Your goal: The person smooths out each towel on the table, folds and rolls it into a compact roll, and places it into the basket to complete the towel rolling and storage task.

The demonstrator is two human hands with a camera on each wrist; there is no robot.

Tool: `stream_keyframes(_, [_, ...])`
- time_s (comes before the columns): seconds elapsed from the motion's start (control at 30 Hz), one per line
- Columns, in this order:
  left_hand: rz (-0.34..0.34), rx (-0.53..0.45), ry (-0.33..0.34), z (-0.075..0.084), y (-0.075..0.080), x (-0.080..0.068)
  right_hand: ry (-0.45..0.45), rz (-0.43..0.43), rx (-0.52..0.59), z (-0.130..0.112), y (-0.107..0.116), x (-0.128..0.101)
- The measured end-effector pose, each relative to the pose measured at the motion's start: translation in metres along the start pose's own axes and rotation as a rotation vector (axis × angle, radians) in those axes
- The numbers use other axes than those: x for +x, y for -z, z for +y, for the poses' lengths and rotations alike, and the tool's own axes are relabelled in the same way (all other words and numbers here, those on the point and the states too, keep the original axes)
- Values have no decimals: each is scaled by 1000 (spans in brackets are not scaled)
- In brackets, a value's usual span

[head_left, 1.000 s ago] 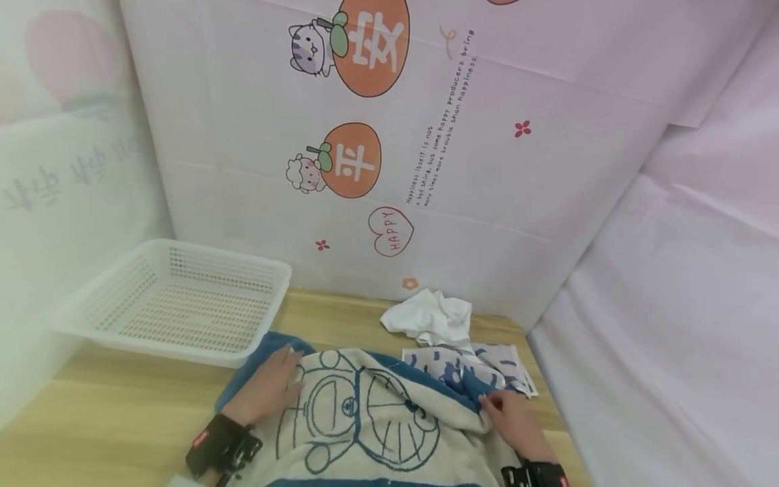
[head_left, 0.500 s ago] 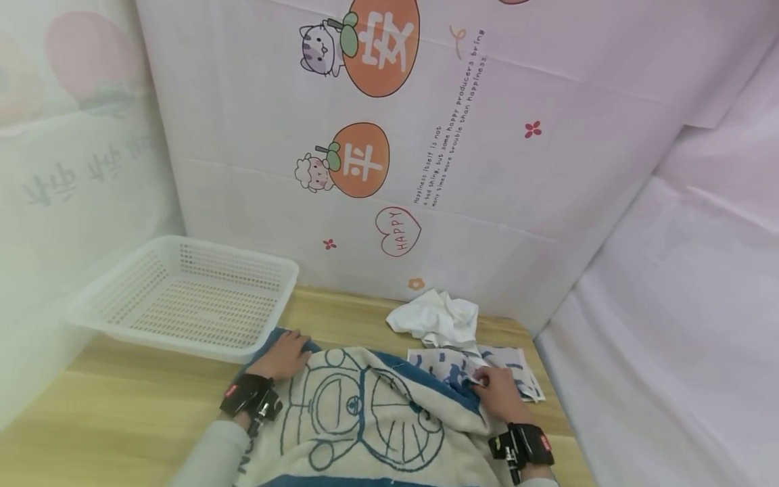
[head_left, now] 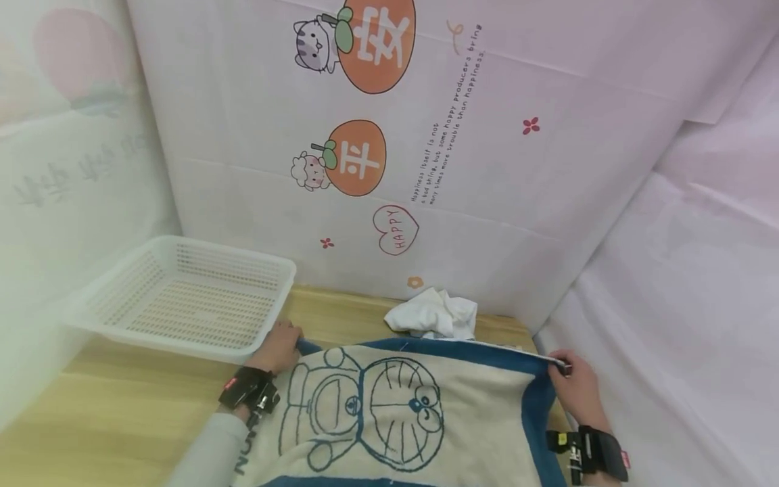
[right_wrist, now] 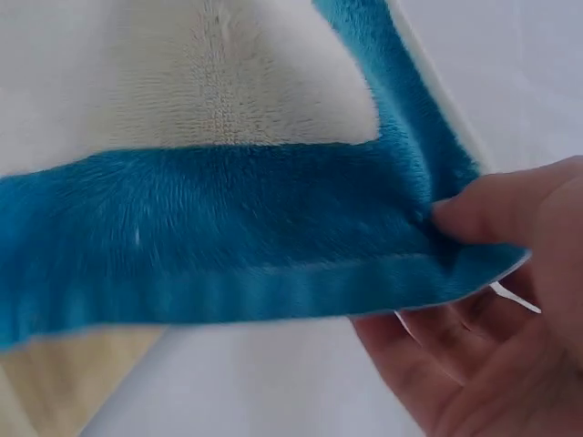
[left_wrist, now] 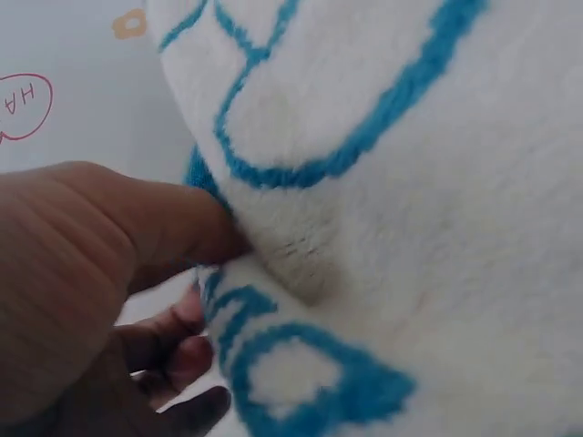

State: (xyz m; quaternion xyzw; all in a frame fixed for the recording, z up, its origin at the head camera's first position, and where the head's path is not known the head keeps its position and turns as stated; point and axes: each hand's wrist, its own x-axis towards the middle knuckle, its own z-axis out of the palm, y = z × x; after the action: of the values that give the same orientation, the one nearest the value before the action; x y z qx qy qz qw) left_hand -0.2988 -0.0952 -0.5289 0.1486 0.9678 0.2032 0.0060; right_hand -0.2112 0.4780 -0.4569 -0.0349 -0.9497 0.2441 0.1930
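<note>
A cream towel (head_left: 481, 419) with a blue border and a blue cartoon figure spreads over the front of the table. My right hand (head_left: 577, 384) pinches its far right corner between thumb and fingers; the right wrist view shows the thumb on top of the blue corner (right_wrist: 410, 209) and the fingers beneath. At the far left edge my left hand (head_left: 281, 346) grips the towel, thumb over the pile and fingers behind the edge in the left wrist view. The right end of the towel is lifted and pulled taut. Its near edge runs out of the head view.
A white plastic basket (head_left: 201, 297) stands at the back left, close to my left hand. Behind the towel lies a crumpled white cloth (head_left: 435, 314). The wooden table (head_left: 122, 406) meets a printed sheet (head_left: 255, 203) at the back and a white sheet (head_left: 681, 338) on the right.
My right hand has moved right, drawing out the folded towel corner so the towel now spreads flat and hides the patterned cloth behind it. The left hand, lying on the towel earlier, now grips its edge.
</note>
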Motion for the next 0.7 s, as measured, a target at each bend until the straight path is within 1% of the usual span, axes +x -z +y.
stream_keyframes(0.07, [25, 5, 1, -1, 1, 4, 11, -93, 1, 3, -8, -2])
stream_keyframes(0.17, [24, -25, 21, -1, 3, 9, 35, -218, 11, 5, -21, -2])
stream_keyframes(0.23, [9, -61, 34, -1, 3, 12, 44, -264, 6, 7, -26, 1])
stream_keyframes(0.27, [2, -79, 50, -1, 2, 13, 46, -267, 3, 9, -26, 3])
stream_keyframes(0.3, [4, -101, 66, -1, 2, 14, 53, -259, -6, 11, -24, 5])
stream_keyframes(0.37, [34, -142, 81, -1, 1, 15, 53, -196, -40, 16, -16, 9])
stream_keyframes(0.43, [99, -168, 83, 1, 1, 17, 53, -113, -76, 21, -4, 14])
stream_keyframes(0.53, [208, -170, 83, 6, 2, 18, 53, -2, -138, 24, 13, 20])
stream_keyframes(0.63, [306, -135, 83, 11, 0, 22, 34, 32, -146, 23, 22, 26])
stream_keyframes(0.7, [343, -124, 85, 12, -4, 23, 10, 16, -121, 20, 20, 29])
